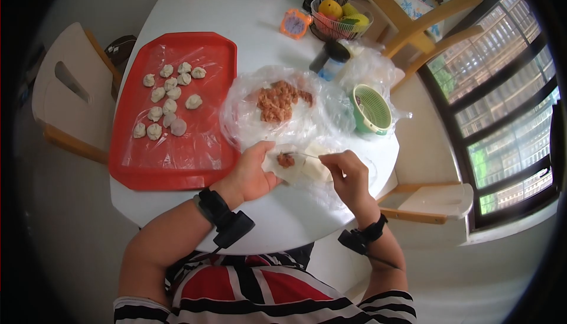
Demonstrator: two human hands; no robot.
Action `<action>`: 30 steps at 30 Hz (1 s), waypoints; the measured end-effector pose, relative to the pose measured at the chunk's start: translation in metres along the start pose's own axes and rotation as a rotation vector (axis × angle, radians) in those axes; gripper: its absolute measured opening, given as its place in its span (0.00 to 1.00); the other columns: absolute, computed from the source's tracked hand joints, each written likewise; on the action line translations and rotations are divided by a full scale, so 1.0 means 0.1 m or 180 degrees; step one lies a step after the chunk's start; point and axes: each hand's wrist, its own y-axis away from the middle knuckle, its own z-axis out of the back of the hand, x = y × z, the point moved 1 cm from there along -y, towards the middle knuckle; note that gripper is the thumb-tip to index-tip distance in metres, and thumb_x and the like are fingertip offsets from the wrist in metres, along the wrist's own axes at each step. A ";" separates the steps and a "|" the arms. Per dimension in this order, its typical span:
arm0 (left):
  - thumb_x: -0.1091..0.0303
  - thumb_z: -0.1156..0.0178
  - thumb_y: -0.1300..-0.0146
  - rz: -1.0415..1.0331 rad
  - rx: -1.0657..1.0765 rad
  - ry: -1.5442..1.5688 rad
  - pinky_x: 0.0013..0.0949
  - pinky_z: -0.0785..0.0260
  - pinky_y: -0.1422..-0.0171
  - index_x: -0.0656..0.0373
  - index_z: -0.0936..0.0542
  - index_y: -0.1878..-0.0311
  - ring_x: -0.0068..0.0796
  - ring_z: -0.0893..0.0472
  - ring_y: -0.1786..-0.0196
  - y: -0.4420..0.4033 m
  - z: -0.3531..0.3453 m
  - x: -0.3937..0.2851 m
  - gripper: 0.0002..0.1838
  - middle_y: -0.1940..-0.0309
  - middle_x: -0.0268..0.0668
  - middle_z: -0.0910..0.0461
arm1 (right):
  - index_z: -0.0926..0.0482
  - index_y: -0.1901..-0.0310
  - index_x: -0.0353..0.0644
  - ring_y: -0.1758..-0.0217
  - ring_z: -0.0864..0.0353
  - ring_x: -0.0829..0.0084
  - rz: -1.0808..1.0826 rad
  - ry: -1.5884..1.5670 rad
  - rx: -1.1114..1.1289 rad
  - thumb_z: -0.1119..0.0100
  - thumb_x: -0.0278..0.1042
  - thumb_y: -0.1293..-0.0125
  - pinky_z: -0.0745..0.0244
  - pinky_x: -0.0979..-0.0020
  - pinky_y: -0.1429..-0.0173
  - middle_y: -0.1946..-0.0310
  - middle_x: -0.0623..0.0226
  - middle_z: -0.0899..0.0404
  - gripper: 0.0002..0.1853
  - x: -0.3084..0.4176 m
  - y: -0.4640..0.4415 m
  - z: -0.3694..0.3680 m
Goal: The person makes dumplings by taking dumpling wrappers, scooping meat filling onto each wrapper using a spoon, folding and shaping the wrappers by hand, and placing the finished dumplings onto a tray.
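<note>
On the fingers of my left hand (pixel 251 173) lies a pale, thin dumpling wrapper (pixel 290 174), held by its edge near the thumb. A small lump of minced meat (pixel 286 160) sits on the wrapper. My right hand (pixel 349 177) pinches the handle of a thin metal spoon (pixel 306 155), whose tip meets the lump; the tip's shape is hard to see. Beneath and between the hands is a pile of pale wrappers (pixel 318 169) on clear plastic. Just beyond, more minced meat (pixel 277 102) rests in a clear plastic bag (pixel 236 102).
At left, a red tray (pixel 212 58) lined with plastic carries several folded dumplings (pixel 170 106). A green strainer basket (pixel 372 109), a dark-lidded jar (pixel 333 61), an orange clock (pixel 295 24) and a wire fruit basket (pixel 341 30) stand on the white table (pixel 260 229). Chairs surround it.
</note>
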 end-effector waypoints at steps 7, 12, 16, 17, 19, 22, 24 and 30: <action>0.59 0.65 0.27 0.0020 -0.0019 -0.0115 0.47 0.39 0.28 0.72 0.36 0.36 0.46 0.27 0.36 0.00 -0.01 0.00 0.27 0.40 0.54 0.28 | 0.18 0.55 0.39 0.68 0.22 0.71 0.2099 0.1291 -0.0679 0.39 0.17 0.55 0.29 0.72 0.66 0.59 0.66 0.16 0.20 -0.08 0.16 0.02; 0.59 0.65 0.26 0.0033 0.0032 0.0003 0.47 0.40 0.27 0.74 0.38 0.35 0.46 0.28 0.35 0.02 -0.04 -0.01 0.27 0.38 0.54 0.30 | 0.17 0.53 0.38 0.68 0.23 0.73 0.2318 0.1653 -0.0784 0.37 0.21 0.53 0.31 0.72 0.64 0.58 0.65 0.16 0.20 -0.09 0.22 0.05; 0.59 0.66 0.25 0.0076 0.0088 0.0071 0.47 0.40 0.27 0.74 0.39 0.34 0.46 0.28 0.35 0.01 -0.05 -0.02 0.28 0.38 0.54 0.31 | 0.17 0.53 0.38 0.68 0.23 0.72 0.2279 0.1718 -0.0951 0.38 0.19 0.52 0.32 0.72 0.64 0.58 0.64 0.16 0.20 -0.14 0.23 0.08; 0.58 0.66 0.25 0.0087 0.0135 0.0098 0.47 0.40 0.27 0.74 0.40 0.33 0.46 0.28 0.35 0.00 -0.03 -0.02 0.28 0.38 0.54 0.31 | 0.18 0.53 0.37 0.68 0.23 0.72 0.2252 0.1641 -0.1017 0.38 0.18 0.52 0.31 0.72 0.64 0.58 0.64 0.16 0.20 -0.16 0.22 0.09; 0.58 0.66 0.25 0.0096 0.0183 0.0123 0.47 0.40 0.27 0.74 0.40 0.33 0.46 0.28 0.35 0.00 -0.03 -0.02 0.28 0.38 0.53 0.31 | 0.18 0.54 0.36 0.68 0.22 0.70 0.2183 0.1463 -0.1075 0.39 0.14 0.52 0.31 0.71 0.63 0.58 0.62 0.16 0.20 -0.15 0.20 0.10; 0.57 0.66 0.25 0.0027 0.0189 0.0050 0.47 0.40 0.27 0.72 0.40 0.32 0.46 0.28 0.36 0.01 -0.05 -0.02 0.28 0.38 0.52 0.31 | 0.18 0.54 0.35 0.68 0.22 0.67 0.1821 0.1154 -0.1214 0.38 0.13 0.51 0.30 0.70 0.63 0.60 0.60 0.16 0.19 -0.21 0.15 0.08; 0.57 0.65 0.25 0.0029 0.0253 -0.0017 0.47 0.39 0.28 0.72 0.39 0.33 0.46 0.28 0.36 0.01 -0.05 -0.02 0.28 0.38 0.51 0.30 | 0.19 0.56 0.36 0.67 0.22 0.63 0.1560 0.1160 -0.1167 0.38 0.13 0.48 0.29 0.69 0.63 0.64 0.60 0.17 0.17 -0.23 0.09 0.06; 0.55 0.64 0.25 0.0053 0.0161 -0.0011 0.47 0.37 0.30 0.71 0.37 0.34 0.47 0.28 0.36 0.03 -0.12 -0.01 0.28 0.38 0.51 0.30 | 0.19 0.59 0.40 0.63 0.22 0.62 0.0624 0.1238 -0.0527 0.36 0.22 0.44 0.28 0.64 0.56 0.66 0.64 0.17 0.10 -0.42 0.05 -0.06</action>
